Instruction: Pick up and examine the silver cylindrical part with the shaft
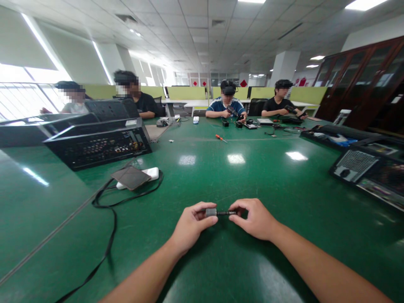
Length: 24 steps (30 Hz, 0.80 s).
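Note:
Both my hands meet low over the green table (221, 176), just in front of me. My left hand (191, 225) is closed, pinching the grey cylindrical end of a small tool piece (211, 212). My right hand (254, 219) is closed on the thin dark shaft (225, 213) that sticks out of that grey end. The piece lies level between the two hands, a little above the tabletop.
A dark phone on a white power bank (134, 176) with a black cable (107, 235) lies to the left front. Black computer cases (97, 145) stand at left; more open hardware (356, 166) at right. A red screwdriver (221, 138) lies mid-table. Several people sit at the far side.

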Available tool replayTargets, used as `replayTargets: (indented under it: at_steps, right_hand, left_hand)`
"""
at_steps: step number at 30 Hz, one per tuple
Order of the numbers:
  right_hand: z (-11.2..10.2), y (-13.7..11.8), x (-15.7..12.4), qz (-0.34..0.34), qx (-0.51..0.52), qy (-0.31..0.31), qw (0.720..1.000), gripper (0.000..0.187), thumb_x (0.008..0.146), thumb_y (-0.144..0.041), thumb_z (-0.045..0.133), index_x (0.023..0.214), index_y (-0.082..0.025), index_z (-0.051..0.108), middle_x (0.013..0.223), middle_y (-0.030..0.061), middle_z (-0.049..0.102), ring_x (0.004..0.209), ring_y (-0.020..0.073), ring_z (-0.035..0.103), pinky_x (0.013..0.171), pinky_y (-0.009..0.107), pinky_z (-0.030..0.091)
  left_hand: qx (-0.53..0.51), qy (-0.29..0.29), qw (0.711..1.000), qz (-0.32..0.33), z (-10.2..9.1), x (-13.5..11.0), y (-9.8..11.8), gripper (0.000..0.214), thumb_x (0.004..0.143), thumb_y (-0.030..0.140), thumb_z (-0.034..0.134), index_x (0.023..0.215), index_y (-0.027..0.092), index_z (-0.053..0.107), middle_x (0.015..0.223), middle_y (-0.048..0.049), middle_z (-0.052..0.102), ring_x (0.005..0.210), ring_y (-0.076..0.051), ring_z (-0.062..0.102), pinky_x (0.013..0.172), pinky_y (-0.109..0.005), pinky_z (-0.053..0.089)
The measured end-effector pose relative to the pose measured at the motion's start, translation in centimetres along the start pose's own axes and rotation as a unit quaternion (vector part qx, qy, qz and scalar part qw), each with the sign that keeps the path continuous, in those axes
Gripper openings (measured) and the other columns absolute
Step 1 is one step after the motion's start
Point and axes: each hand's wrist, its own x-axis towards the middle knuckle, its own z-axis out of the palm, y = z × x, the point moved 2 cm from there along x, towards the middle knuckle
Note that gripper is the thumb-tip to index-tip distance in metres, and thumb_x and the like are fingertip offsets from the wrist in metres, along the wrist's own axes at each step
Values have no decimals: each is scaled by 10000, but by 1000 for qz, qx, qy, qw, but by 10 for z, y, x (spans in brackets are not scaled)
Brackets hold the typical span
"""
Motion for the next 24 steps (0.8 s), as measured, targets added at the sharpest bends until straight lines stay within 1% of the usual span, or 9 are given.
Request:
replayTargets:
  at_steps: [13,24]
  right_hand:
    - [-3,2,0,0,-1,-7,1000,124,783,-238,660,892,-206,710,757,2,695,676,144,625,682,259,463]
    - [-6,2,1,-6,-14,-10,1000,115,790,-233,648,885,-198,702,745,10,694,676,151,629,688,265,461]
  left_hand:
    - [4,2,1000,4,-2,1,-2,387,630,198,845,993,169,715,852,-27,683,770,-145,597,741,-239,452]
    - [-17,16,1000,-4,-3,1,-2,389,641,215,838,1003,176,701,832,-23,687,732,-140,602,734,-248,447]
